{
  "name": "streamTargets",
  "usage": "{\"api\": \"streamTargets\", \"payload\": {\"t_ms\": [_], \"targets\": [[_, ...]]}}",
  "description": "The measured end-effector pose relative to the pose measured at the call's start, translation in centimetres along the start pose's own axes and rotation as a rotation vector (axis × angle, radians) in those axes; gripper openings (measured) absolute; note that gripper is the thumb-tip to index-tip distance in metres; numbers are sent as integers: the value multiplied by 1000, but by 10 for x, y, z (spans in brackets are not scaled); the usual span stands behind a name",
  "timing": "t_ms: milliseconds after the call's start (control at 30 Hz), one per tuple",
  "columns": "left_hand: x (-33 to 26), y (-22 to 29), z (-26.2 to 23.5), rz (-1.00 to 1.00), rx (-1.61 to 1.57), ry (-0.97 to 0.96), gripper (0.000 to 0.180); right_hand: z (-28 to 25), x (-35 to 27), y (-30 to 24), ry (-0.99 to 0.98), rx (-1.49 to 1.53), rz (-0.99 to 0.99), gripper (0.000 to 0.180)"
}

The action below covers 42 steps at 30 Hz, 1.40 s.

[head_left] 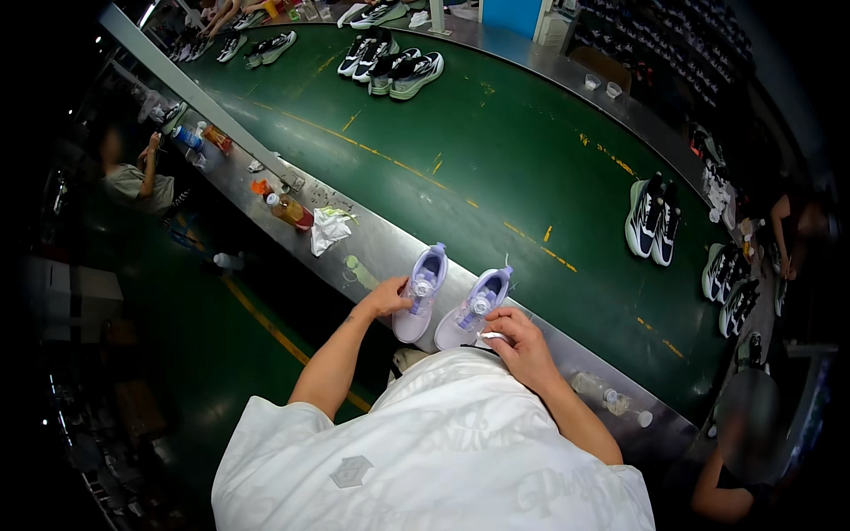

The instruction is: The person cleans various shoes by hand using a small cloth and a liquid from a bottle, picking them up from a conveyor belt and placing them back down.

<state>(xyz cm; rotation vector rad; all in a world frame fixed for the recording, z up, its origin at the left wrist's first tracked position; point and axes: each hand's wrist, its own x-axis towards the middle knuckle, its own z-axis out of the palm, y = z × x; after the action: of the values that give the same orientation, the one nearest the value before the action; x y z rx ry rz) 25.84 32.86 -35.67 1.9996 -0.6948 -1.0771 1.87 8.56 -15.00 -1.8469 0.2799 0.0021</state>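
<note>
Resting at the near edge of the metal desk (381, 243), our left hand (387, 296) curls its fingers against the side of the left lavender shoe (421, 292), gripping it near the heel. Our right hand (521, 343) is closed around the heel of the right lavender shoe (475, 310), with a small white piece pinched at the fingertips; we cannot tell what that piece is. Both shoes stand upright, side by side and just apart, toes pointing away from us toward the green conveyor belt (496, 150).

We judge the step in hand to be a check or finishing touch on the pair at the heel end, with both shoes steadied on the desk. The next move, as we read it, calls for a firm hold on each heel and a clear spot on the belt ahead.

Farther out, a crumpled white wrapper (328, 230) and an orange drink bottle (289, 211) lie on the desk to our left, and a clear plastic bottle (604, 396) lies to our right. Pairs of black-and-white sneakers (653, 221) ride the belt beyond, well apart from our pair. Other people sit at the far sides.
</note>
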Motion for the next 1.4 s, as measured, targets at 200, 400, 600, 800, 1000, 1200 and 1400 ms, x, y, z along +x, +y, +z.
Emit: {"api": "streamTargets", "payload": {"t_ms": [200, 400, 600, 800, 1000, 1200, 1400], "targets": [[2, -9, 43, 34, -52, 223, 95, 8, 8, -9, -9, -43, -43, 12], [-6, -13, 46, -282, -840, -323, 67, 9, 9, -4, 17, -60, -78, 12], [-11, -15, 61, -135, -804, -266, 59, 13, 12, -4, 32, -28, -82, 13], [-37, 25, 73, 85, -741, -203, 83, 21, 14, 4, 21, 46, -48, 13], [-31, 52, 52, 147, -946, -129, 84, 13, 14, -10, 60, 39, -25, 16], [-77, 150, -12, 476, -631, 8, 111, -8, 13, -28, 203, 219, -132, 14], [-127, 211, -9, 348, -280, 79, 117, -21, 8, -47, 282, 244, -287, 13]]}}
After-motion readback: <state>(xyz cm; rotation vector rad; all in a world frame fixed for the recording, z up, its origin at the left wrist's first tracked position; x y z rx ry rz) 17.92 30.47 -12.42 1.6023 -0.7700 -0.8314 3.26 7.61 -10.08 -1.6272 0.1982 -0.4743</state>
